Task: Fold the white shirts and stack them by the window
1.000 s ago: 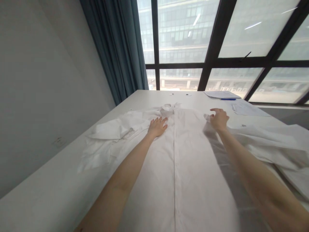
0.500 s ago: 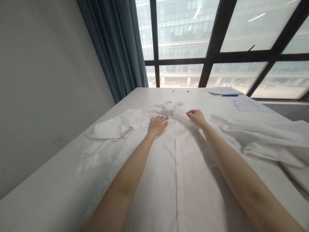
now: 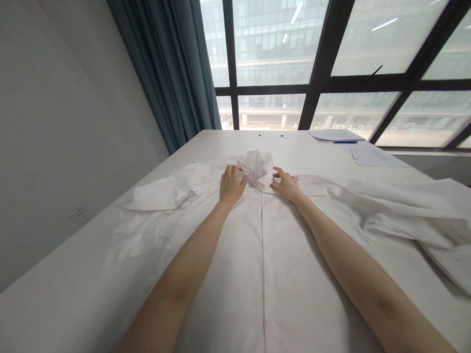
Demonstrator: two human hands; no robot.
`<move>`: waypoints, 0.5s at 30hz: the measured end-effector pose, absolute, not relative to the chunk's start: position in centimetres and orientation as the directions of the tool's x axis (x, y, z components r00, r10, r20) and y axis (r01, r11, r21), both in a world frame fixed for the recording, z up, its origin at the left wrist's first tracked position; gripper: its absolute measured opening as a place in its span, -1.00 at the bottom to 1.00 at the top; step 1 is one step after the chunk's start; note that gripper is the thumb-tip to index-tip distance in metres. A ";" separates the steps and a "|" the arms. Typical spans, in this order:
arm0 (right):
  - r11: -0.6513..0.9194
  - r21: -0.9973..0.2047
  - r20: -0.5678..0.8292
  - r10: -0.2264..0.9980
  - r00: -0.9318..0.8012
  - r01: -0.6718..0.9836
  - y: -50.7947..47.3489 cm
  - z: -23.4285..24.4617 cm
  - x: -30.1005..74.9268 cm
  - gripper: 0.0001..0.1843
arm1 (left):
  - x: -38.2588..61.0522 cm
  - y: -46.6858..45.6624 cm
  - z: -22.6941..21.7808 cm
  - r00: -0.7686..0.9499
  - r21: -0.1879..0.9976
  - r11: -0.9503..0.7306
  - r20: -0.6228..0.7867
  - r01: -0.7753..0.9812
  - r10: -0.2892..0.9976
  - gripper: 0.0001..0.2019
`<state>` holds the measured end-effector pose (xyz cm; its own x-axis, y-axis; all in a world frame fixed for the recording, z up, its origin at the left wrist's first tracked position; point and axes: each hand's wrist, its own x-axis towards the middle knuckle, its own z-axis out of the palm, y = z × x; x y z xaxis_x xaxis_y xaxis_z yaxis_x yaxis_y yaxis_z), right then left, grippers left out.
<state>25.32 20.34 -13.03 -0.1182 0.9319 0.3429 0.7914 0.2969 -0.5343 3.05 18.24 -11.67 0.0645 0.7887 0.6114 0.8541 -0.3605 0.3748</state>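
Note:
A white button-front shirt (image 3: 239, 255) lies spread with its button placket running down the middle. Its collar (image 3: 257, 169) stands up crumpled at the far end. At the collar's left side is my left hand (image 3: 232, 185), fingers bent and thumb apart, resting on the cloth. My right hand (image 3: 286, 184) is at the right edge of the collar, index finger and thumb spread with the fingertips at the fabric. One sleeve (image 3: 154, 196) is bunched on the left, while the other sleeve (image 3: 397, 206) stretches out in folds to the right.
The white table (image 3: 221, 142) reaches back to the window (image 3: 272, 54). Papers (image 3: 379, 157) and a blue pen (image 3: 345, 142) lie at the far right. A blue curtain (image 3: 172, 68) hangs beside the grey wall (image 3: 66, 113), which has a socket (image 3: 81, 215).
My right hand has moved left to the collar, and its fingers have spread from a pinch. The left hand has shifted slightly away from me. The collar now stands higher and more crumpled.

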 end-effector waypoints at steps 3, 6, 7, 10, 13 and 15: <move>0.366 -0.542 0.414 0.900 -0.139 0.756 20.1 -12.4 24.9 -0.43 | 3.0 18.3 -11.8 0.090 0.369 -0.427 0.661 0.826 0.745 -0.58; 0.464 -0.537 0.490 0.851 -0.187 0.704 19.6 -11.3 24.6 -0.70 | 2.9 18.9 -12.1 0.116 0.386 -0.476 0.669 0.790 0.734 -0.38; 0.492 -0.532 0.516 0.834 -0.196 0.689 19.4 -10.8 24.6 -0.75 | 2.9 19.1 -12.2 0.112 0.407 -0.484 0.666 0.775 0.738 -0.31; 0.546 -0.511 0.591 0.784 -0.190 0.664 18.9 -9.5 24.3 -0.78 | 2.7 19.8 -12.5 0.085 0.478 -0.483 0.641 0.734 0.763 -0.17; 0.560 -0.491 0.646 0.748 -0.153 0.667 18.6 -8.6 24.2 -0.77 | 2.5 20.2 -12.5 0.053 0.530 -0.461 0.614 0.711 0.787 -0.10; 0.552 -0.480 0.664 0.737 -0.129 0.682 18.6 -8.5 24.1 -0.78 | 2.4 20.3 -12.5 0.002 0.572 -0.431 0.600 0.698 0.800 -0.08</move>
<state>24.12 18.65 -8.50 -0.1286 0.7365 0.6641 0.6818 0.5520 -0.4801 2.42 20.33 -12.47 0.0022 0.8003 0.5996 0.6982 -0.4305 0.5720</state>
